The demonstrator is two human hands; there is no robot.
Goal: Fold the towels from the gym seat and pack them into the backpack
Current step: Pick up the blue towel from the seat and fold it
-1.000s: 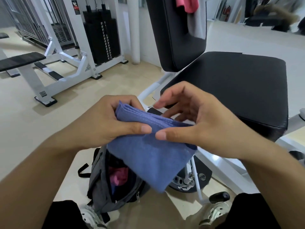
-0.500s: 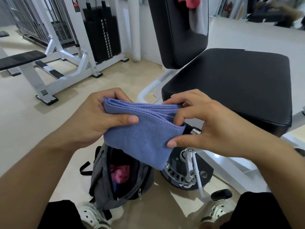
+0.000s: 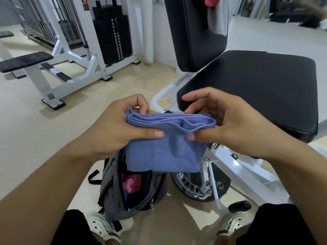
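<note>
1. Occupying the right half of the head view, the gym seat (image 3: 256, 89) is a black padded cushion on a white frame; its upright backrest (image 3: 194, 32) rises at top centre, with a pink towel (image 3: 209, 1) and a grey towel (image 3: 215, 20) draped over its top edge.
2. Weight machine (image 3: 109, 34): a white frame with a black plate stack, standing on the beige floor (image 3: 26, 129) at upper left, well apart from the seat.
3. Backpack (image 3: 113, 191): grey, upright on the floor between the person's two white shoes, its main zip open; pink fabric (image 3: 131, 183) lies inside the open compartment.
4. Blue towel (image 3: 164, 152): folded into several layers, held in the air directly above the backpack opening and just in front of the seat's near edge. The stacked edges face upward; the lower edge hangs just above the bag's mouth, without clear contact.
5. Left hand (image 3: 115, 128): grips the towel's left end, thumb pressed flat across the front face, fingers (image 3: 141, 105) curled behind the top edge.
6. Right hand (image 3: 228, 121): pinches the front layer at the towel's right end between the thumb and a finger hidden behind the cloth; the remaining fingers (image 3: 196, 99) are loosely spread above the fold.
</note>
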